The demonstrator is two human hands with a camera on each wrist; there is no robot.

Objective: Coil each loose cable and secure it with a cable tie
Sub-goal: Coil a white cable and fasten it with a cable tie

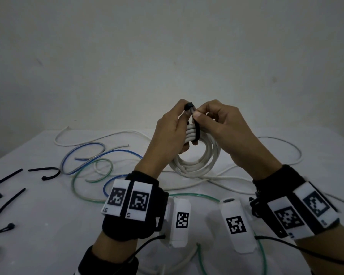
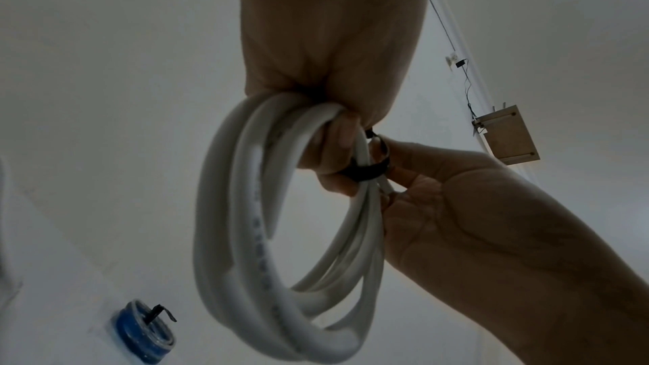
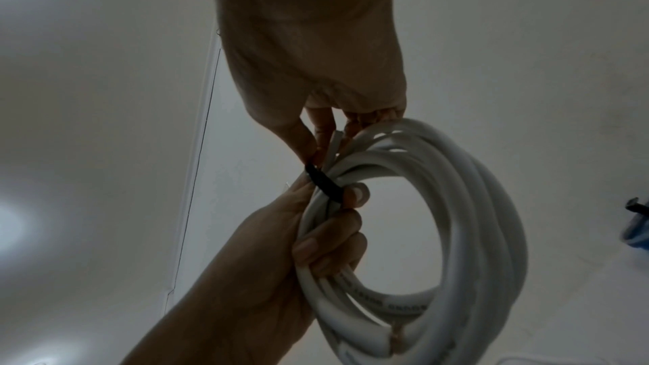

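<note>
A white cable coil (image 1: 197, 161) hangs in the air above the table. A black cable tie (image 1: 197, 130) is looped around its top strands. My left hand (image 1: 184, 118) grips the coil (image 2: 238, 232) at the top, fingers curled through the loop beside the tie (image 2: 365, 169), with the tie's head at its fingertips. My right hand (image 1: 198, 114) pinches the tie's tail between thumb and forefinger. In the right wrist view the right hand (image 3: 316, 154) pinches just above the tie (image 3: 324, 183), and the left hand (image 3: 333, 232) wraps the coil (image 3: 474, 204) from below.
Loose white (image 1: 276, 155), blue (image 1: 83, 155) and green (image 1: 83, 187) cables sprawl over the white table (image 1: 38, 245). Several spare black ties (image 1: 46, 173) lie at the left. A blue coil with a black tie (image 2: 144, 335) lies on the table below.
</note>
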